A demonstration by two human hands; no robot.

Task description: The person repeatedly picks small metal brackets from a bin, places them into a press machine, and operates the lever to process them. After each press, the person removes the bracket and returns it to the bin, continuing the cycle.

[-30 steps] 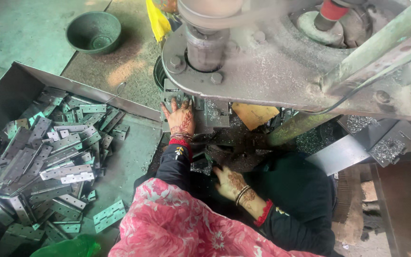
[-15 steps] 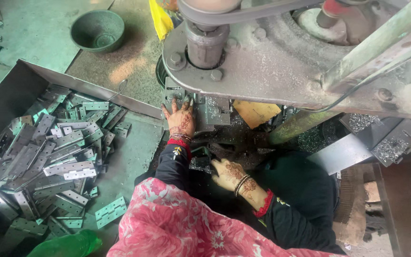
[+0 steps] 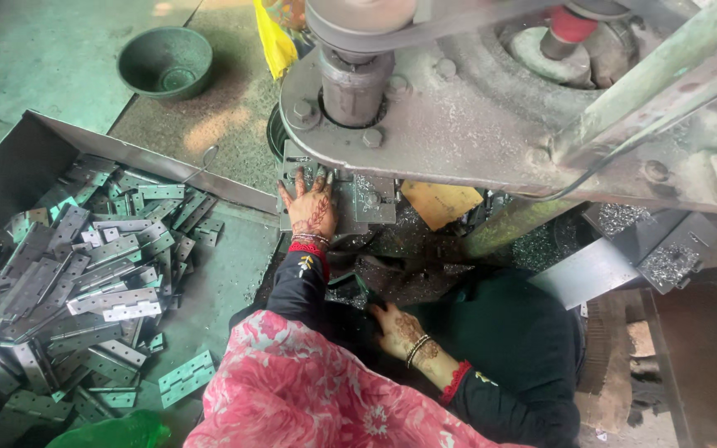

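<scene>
Under the press head, on the small metal bed, the left hand lay flat, fingers spread and reaching in toward the die; whatever part sat beneath it was covered, so hold could not be told. The right hand was lower, near the lap, palm down with fingers loosely curled on a dark pile of pieces just beside the left sleeve; grip on a piece was also unclear. Judging from the layout, work looked midway: a big heap of flat hinge plates filled the metal tray to the left, well apart from the press, and a few plates lay loose on the floor near the pink patterned cloth. Which plates were finished and which waited could not be sorted. Farther out stood a green bowl, a yellow bag, a yellow-brown block beside the bed, and a grey chute with shavings on the right. The die area was shadowed, the press top was cut off, and the tray's left end ran out of frame.
</scene>
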